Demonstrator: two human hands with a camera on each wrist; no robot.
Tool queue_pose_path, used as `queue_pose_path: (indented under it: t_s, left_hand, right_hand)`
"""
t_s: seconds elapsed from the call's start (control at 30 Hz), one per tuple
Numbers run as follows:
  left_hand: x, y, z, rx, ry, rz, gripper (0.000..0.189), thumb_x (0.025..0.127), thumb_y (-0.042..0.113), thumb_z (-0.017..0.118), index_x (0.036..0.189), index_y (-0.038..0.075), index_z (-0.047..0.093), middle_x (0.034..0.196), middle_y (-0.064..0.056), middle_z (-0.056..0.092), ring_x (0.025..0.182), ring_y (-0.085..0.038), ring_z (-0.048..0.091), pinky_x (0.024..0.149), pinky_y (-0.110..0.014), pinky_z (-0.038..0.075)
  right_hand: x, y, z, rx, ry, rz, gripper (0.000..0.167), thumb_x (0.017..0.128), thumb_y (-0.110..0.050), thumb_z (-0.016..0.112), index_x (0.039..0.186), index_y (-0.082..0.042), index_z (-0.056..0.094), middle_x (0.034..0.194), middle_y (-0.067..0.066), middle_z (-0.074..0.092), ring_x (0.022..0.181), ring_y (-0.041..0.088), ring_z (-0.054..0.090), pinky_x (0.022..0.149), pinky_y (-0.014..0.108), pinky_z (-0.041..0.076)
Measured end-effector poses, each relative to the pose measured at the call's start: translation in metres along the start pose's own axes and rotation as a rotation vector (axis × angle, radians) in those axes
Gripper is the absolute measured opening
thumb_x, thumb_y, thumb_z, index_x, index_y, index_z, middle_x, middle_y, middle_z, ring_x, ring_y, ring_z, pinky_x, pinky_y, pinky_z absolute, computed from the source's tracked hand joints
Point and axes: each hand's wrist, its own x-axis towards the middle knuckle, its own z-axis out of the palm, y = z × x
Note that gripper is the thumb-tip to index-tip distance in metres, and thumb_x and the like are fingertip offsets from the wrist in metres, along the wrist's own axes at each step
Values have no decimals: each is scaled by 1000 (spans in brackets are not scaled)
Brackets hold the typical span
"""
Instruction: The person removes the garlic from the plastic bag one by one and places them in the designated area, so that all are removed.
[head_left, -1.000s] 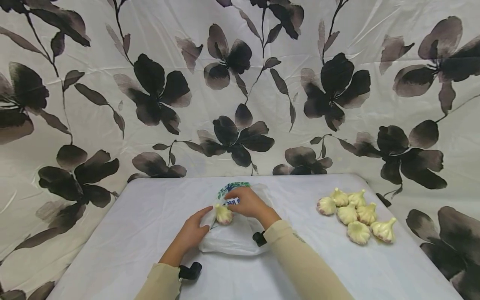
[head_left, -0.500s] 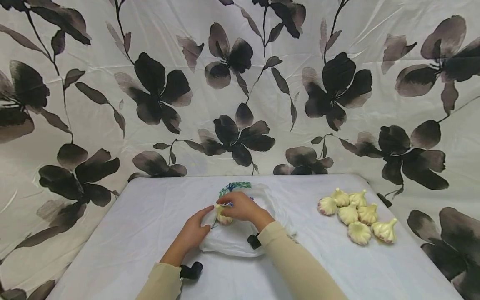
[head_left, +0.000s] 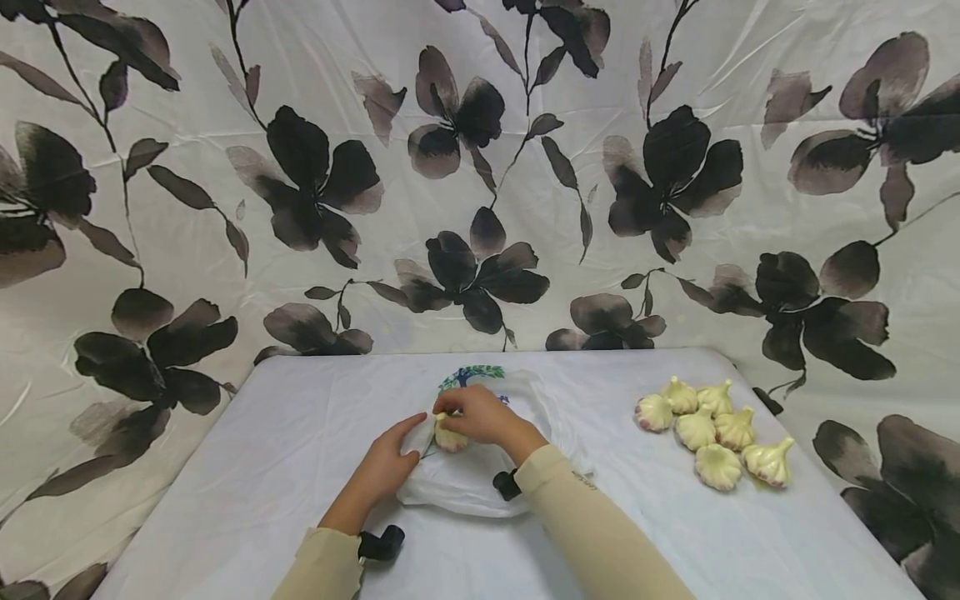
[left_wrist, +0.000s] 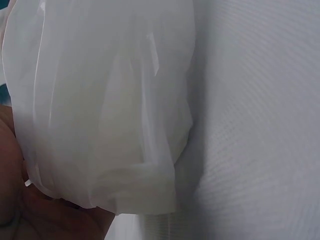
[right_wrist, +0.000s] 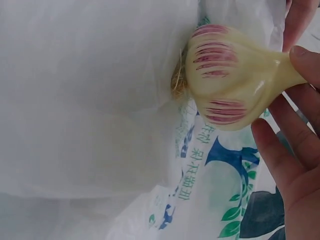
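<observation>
Between my hands, a pale garlic bulb [head_left: 451, 438] with purple streaks sits at the mouth of a white plastic bag [head_left: 465, 492]. My right hand [head_left: 483, 415] pinches its stem between thumb and fingers. The right wrist view shows the bulb [right_wrist: 235, 80] lying sideways, its root end toward the bag's film [right_wrist: 90, 100]. My left hand [head_left: 384, 462] holds the bag's left edge, index finger and thumb spread around it. Film [left_wrist: 100, 110] fills most of the left wrist view, covering much of that hand [left_wrist: 55, 215].
Several more garlic bulbs [head_left: 696, 427] lie grouped on the table's right side. A white cloth [head_left: 225, 500] covers the table, and a flower-print sheet [head_left: 480, 167] hangs behind it. Green and blue printing [head_left: 471, 375] marks the bag's far part.
My right hand has moved left from beside the bulb onto its stem and now pinches it. The left hand stays nearly still at the bag's edge.
</observation>
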Motion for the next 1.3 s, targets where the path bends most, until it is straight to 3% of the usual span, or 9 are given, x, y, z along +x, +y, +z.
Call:
queue_pose_path:
  t_s: [0.53,1.0,1.3]
  left_hand:
    - [-1,2,-1,23,20,-11,60,88,5,52,146,15,44,151,-17,42,141,-39,35,113,-58,32]
    - [3,6,-2,32,32,-67,61,88,6,52,148,15,42,152,-18,39,142,-40,32,114,-58,29]
    - [3,3,-2,33,53,-64,63,87,6,52,148,14,40,153,-18,38,143,-40,31,115,-58,28]
  right_hand:
    - [-9,-5,-16,29,-4,25,23,92,-17,64,113,-11,70,106,0,72,98,11,66,85,25,54]
    - [-22,2,-32,43,72,38,19,92,-20,66,109,-17,70,106,-3,72,97,10,67,85,24,55]
    - [-34,8,-42,25,97,47,19,92,-19,65,110,-18,70,108,-1,72,98,11,68,85,25,55]
